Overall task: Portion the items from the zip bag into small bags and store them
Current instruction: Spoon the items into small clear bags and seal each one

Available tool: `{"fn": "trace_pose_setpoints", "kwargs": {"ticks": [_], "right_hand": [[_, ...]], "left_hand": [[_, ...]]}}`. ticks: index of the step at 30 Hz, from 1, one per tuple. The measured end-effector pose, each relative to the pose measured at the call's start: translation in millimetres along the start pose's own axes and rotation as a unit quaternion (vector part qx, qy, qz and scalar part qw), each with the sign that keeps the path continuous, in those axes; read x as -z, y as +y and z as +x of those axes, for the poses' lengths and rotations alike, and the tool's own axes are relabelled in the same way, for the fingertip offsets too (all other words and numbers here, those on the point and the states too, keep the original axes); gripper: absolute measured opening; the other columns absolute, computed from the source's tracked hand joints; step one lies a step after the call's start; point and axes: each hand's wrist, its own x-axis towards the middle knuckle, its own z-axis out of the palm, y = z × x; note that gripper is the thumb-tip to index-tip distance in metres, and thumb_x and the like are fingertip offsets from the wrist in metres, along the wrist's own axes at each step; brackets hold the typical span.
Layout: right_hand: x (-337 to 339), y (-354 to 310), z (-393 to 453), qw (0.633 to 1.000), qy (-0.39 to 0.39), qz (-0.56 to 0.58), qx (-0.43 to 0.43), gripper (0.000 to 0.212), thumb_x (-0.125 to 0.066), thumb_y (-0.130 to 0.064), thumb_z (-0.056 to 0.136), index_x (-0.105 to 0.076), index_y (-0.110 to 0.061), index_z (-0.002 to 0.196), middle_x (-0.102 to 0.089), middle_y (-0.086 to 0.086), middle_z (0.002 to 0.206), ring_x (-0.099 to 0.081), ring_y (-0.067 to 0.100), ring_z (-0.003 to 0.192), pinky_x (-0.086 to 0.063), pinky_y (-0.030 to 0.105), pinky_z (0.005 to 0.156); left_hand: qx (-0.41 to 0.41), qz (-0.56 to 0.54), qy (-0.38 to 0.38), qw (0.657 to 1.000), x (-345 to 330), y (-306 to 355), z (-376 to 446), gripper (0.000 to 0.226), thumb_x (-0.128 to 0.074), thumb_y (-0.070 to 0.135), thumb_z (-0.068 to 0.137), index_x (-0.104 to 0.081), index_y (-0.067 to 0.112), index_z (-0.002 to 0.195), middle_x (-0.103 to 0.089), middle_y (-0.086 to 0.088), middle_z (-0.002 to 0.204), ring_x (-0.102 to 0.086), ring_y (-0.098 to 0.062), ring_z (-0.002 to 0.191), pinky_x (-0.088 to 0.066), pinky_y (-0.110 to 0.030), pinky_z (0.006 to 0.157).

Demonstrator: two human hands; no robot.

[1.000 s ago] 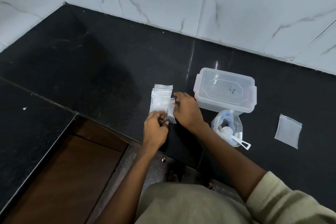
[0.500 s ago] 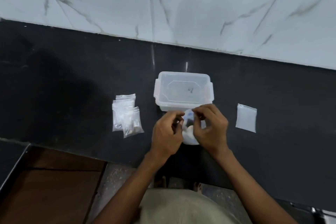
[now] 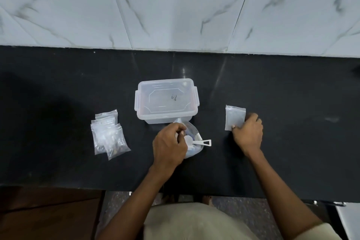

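Black stone bench (image 3: 272,87), backed by white marble-patterned wall tiles (image 3: 175,11).

Centre: clear plastic container (image 3: 166,101) with clip lid on, a small dark mark on the lid. Just in front of it and touching its front edge, the zip bag (image 3: 191,142), mouth open and rumpled, with whitish and bluish contents that are too blurred to identify. A white plastic scoop (image 3: 196,142) lies across the bag, bowl inside, handle poking out to the right.

Left hand (image 3: 169,146): over the left side of the zip bag, fingers curled and pinching the bag's rim.

Right hand (image 3: 247,134): well to the right of the container, fingers bent, fingertips gripping the lower right edge of an empty small bag (image 3: 234,117) that lies flat on the bench.

Left of the container, apart from it: a pile of filled small bags (image 3: 108,134), clear plastic, overlapping one another; exact count cannot be told.

Lower edge: person's pale garment (image 3: 194,222), speckled floor (image 3: 243,212), brown wooden panel (image 3: 48,216) at left.
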Motion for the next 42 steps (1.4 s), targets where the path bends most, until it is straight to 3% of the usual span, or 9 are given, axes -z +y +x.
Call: {"fn": "trace_pose_setpoints", "kwargs": {"ticks": [6,9,14,18,21,27,33,38,42], "right_hand": [[6,-7,-9,0.983,-0.024,0.171,-0.065,0.043,-0.070,-0.010,0.087,-0.052,-0.008,0.126,-0.064,0.011,0.112,-0.064,0.030,0.106,-0.051,0.036,0.086],[17,-19,-26,0.965,-0.004,0.261,0.000,0.040,-0.077,-0.009,0.085,-0.057,-0.013,0.120,-0.063,-0.002,0.086,-0.062,0.010,0.083,-0.054,0.035,0.093],[29,-44,-71,0.929,-0.029,0.325,0.177,0.047,-0.083,-0.005,0.080,-0.057,-0.018,0.117,-0.065,-0.001,0.081,-0.062,0.010,0.070,-0.052,0.020,0.067],[24,-54,-96,0.904,-0.083,0.301,0.294,0.056,-0.083,-0.002,0.076,-0.055,-0.022,0.121,-0.064,-0.005,0.079,-0.062,0.012,0.068,-0.050,0.019,0.064],[24,-56,-102,0.899,-0.035,0.241,0.364,0.052,-0.081,-0.011,0.079,-0.057,-0.020,0.125,-0.059,-0.008,0.091,-0.058,0.012,0.083,-0.046,0.020,0.071],[34,-68,-103,0.886,0.004,0.161,0.434,0.041,-0.076,-0.008,0.081,-0.070,-0.019,0.120,-0.055,-0.003,0.113,-0.049,0.010,0.106,-0.038,0.011,0.082],[35,-75,-103,0.854,0.051,0.183,0.484,0.015,-0.084,-0.002,0.075,-0.077,-0.010,0.086,-0.068,-0.001,0.089,-0.057,0.019,0.085,-0.046,0.023,0.072],[41,-79,-108,0.853,-0.078,0.154,0.493,0.013,-0.073,-0.008,0.083,-0.068,-0.017,0.091,-0.067,-0.014,0.081,-0.061,0.010,0.068,-0.052,0.035,0.062],[43,-87,-110,0.836,-0.151,0.096,0.519,0.026,-0.062,-0.009,0.090,-0.065,-0.026,0.110,-0.072,-0.009,0.078,-0.064,0.017,0.064,-0.052,0.037,0.062]], "left_hand": [[-0.001,0.042,0.016,0.999,3,6,-2,0.011,-0.068,0.016,0.086,-0.073,0.025,0.090,-0.073,0.013,0.087,-0.064,-0.011,0.081,-0.056,-0.036,0.073],[0.001,-0.050,0.024,0.998,1,12,1,0.015,-0.067,0.015,0.086,-0.072,0.017,0.100,-0.072,0.009,0.094,-0.065,-0.011,0.088,-0.057,-0.039,0.080],[0.065,-0.207,-0.072,0.973,3,36,14,0.047,-0.074,0.026,0.090,-0.058,0.017,0.133,-0.067,0.004,0.118,-0.064,-0.009,0.106,-0.051,-0.020,0.092],[0.109,-0.249,-0.075,0.959,7,41,20,0.011,-0.077,0.016,0.088,-0.075,0.009,0.096,-0.078,-0.004,0.090,-0.073,-0.021,0.085,-0.060,-0.035,0.079],[0.114,-0.254,-0.044,0.959,11,34,14,0.012,-0.080,0.012,0.085,-0.076,0.001,0.083,-0.077,-0.013,0.081,-0.075,-0.026,0.077,-0.062,-0.044,0.079],[0.075,-0.257,-0.026,0.963,27,31,2,0.007,-0.087,0.006,0.076,-0.082,0.008,0.080,-0.078,0.002,0.074,-0.076,-0.016,0.070,-0.061,-0.027,0.069],[0.090,-0.281,-0.042,0.955,39,26,-1,0.008,-0.088,0.007,0.074,-0.081,0.006,0.078,-0.078,0.000,0.073,-0.075,-0.018,0.070,-0.059,-0.022,0.065],[0.073,-0.290,-0.179,0.937,51,14,3,0.034,-0.084,0.000,0.078,-0.075,0.019,0.104,-0.079,-0.003,0.095,-0.074,-0.012,0.088,-0.060,-0.028,0.083],[0.063,-0.263,-0.350,0.897,66,9,10,0.031,-0.077,-0.006,0.082,-0.070,0.006,0.110,-0.076,0.002,0.094,-0.071,-0.009,0.089,-0.056,-0.024,0.082]]}}
